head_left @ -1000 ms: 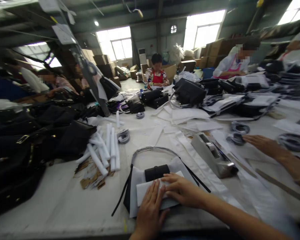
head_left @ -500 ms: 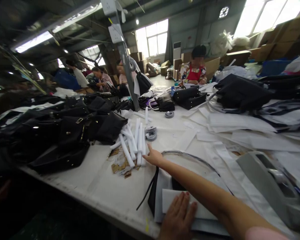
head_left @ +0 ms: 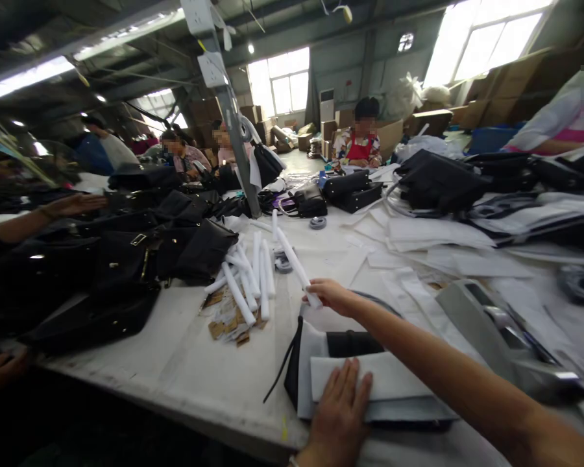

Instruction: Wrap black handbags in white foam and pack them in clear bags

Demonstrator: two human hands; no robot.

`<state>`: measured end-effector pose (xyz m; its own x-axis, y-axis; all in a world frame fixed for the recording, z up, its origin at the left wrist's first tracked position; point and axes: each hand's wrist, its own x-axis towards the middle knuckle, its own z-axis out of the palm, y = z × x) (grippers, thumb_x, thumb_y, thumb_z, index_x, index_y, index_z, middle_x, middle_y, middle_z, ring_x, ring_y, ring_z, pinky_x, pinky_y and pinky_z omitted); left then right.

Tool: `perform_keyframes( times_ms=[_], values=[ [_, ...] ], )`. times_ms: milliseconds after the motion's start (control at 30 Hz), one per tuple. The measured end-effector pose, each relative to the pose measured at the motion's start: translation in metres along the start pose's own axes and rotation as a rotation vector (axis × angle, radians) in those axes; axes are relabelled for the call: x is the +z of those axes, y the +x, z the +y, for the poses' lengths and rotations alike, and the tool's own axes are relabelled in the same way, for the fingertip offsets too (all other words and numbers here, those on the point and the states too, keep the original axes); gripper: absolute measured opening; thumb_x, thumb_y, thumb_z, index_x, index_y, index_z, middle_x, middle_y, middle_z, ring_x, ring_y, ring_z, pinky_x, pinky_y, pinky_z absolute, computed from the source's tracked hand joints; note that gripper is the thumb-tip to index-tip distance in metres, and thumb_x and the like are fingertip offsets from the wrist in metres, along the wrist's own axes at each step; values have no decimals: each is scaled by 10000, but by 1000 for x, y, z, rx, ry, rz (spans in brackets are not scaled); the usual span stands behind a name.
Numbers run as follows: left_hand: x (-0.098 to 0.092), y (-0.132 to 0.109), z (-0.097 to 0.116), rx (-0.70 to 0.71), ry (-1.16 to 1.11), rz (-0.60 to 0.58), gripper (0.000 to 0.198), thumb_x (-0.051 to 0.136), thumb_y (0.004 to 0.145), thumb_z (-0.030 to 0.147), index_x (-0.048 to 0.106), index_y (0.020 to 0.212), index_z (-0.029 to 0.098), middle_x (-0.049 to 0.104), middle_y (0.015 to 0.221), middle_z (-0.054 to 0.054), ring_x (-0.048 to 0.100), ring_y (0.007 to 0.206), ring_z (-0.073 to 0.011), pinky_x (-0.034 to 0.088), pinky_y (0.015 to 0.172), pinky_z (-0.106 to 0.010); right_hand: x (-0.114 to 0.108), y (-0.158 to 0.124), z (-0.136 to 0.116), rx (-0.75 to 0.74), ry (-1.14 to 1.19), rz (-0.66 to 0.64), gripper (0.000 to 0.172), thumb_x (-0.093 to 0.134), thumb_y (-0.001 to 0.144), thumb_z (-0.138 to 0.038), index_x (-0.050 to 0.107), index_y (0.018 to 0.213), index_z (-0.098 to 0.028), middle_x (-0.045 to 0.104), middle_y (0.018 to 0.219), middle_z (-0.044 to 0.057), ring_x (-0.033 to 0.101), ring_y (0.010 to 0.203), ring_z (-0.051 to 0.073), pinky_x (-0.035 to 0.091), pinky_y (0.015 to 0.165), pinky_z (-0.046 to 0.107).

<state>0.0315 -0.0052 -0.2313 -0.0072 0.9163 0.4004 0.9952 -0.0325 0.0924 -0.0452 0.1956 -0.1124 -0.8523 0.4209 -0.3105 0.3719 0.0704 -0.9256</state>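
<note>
My left hand (head_left: 341, 403) lies flat with its fingers spread on a folded white sheet (head_left: 394, 376), which rests on a black bag (head_left: 353, 344) with pale grey wrapping. Above the bag, my right hand (head_left: 327, 295) grips the lower end of a white foam roll (head_left: 292, 256), which slants up and to the left. More white rolls (head_left: 238, 295) lie in a loose pile on the left, beside brown and clear scraps (head_left: 228, 324). A coil of grey cord (head_left: 283, 261) sits behind the held roll.
Black bags (head_left: 111, 266) are heaped on the left, with another person's hands near them. White sheets (head_left: 438, 233) and more black bags (head_left: 442, 181) cover the right side. A grey tape dispenser (head_left: 496, 331) stands right of my arm. A metal post (head_left: 238, 143) rises behind the rolls.
My right hand has closed on a white roll and lifted it away from the pile to the right. My left hand stays on the sheet. A person's arm has appeared over the bags on the left.
</note>
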Motion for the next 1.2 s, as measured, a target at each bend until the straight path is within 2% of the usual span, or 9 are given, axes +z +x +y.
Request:
perform_keyframes(
  times_ms=[100, 167, 267, 367, 467, 633, 833, 1000, 1200],
  values=[
    [-19, 7, 1, -12, -7, -48, 732, 510, 842, 64, 283, 1536, 115, 409, 1536, -194, 384, 1426, -312, 451, 1109, -453, -53, -71, 18, -161, 32, 15, 433, 640, 852, -322, 642, 1254, -162, 731, 1066, 79, 689, 984, 217, 562, 810, 313],
    [-29, 12, -2, 0, -37, -77, 694, 483, 850, 38, 317, 1518, 124, 442, 1518, -194, 421, 1406, -303, 451, 1108, -444, -88, -128, 35, -302, -94, 44, 448, 701, 815, -366, 682, 1228, -193, 727, 1122, 61, 669, 1036, 236, 533, 928, 378],
    [-43, 20, -11, 40, -130, -148, 622, 489, 878, 69, 384, 1483, 171, 498, 1485, -175, 499, 1355, -284, 491, 1069, -418, -124, -215, 61, -352, -371, 50, 337, 682, 857, -374, 735, 1162, -242, 721, 1154, 68, 655, 1084, 252, 496, 1006, 411],
    [-53, 28, -20, 71, -192, -174, 591, 538, 904, 146, 386, 1475, 165, 514, 1468, -187, 534, 1323, -291, 503, 1053, -440, -134, -285, 90, -309, -502, 53, 282, 604, 926, -373, 743, 1152, -281, 718, 1145, 82, 673, 1058, 244, 534, 962, 395],
    [-59, 32, -25, 83, -201, -204, 588, 566, 926, 229, 375, 1481, 205, 521, 1469, -165, 556, 1303, -275, 522, 1027, -430, -119, -326, 125, -283, -609, 220, 270, 567, 950, -317, 734, 1161, -314, 720, 1121, 77, 682, 1032, 233, 559, 926, 389],
    [-62, 36, -28, 109, -175, -222, 562, 554, 948, 340, 398, 1473, 214, 542, 1452, -153, 583, 1272, -277, 547, 986, -422, -71, -330, 171, -363, -756, 525, 356, 488, 967, -184, 699, 1212, -332, 693, 1143, 64, 656, 1056, 224, 559, 918, 398],
    [-73, 41, -26, 118, -155, -266, 588, 527, 960, 432, 390, 1476, 186, 533, 1456, -169, 558, 1299, -277, 527, 1009, -418, -31, -293, 182, -433, -687, 809, 289, 514, 975, -202, 708, 1166, -301, 644, 1023, 76, 628, 1003, 228, 562, 889, 388],
    [-76, 38, -20, 115, -138, -276, 860, 629, 847, 594, 319, 1506, 137, 476, 1487, -227, 518, 1332, -331, 506, 1032, -463, -21, -275, 188, -408, -662, 886, 295, 504, 946, -157, 689, 1146, -272, 642, 1035, 84, 612, 1015, 244, 555, 901, 400],
    [-57, 25, -11, 96, -35, -219, 687, 625, 908, 288, 323, 1504, 125, 449, 1506, -233, 478, 1365, -332, 449, 1100, -475, -29, -274, 192, -431, -769, 824, 268, 495, 960, -172, 660, 1158, -247, 663, 1011, 93, 622, 995, 251, 554, 904, 410]
  ],
)
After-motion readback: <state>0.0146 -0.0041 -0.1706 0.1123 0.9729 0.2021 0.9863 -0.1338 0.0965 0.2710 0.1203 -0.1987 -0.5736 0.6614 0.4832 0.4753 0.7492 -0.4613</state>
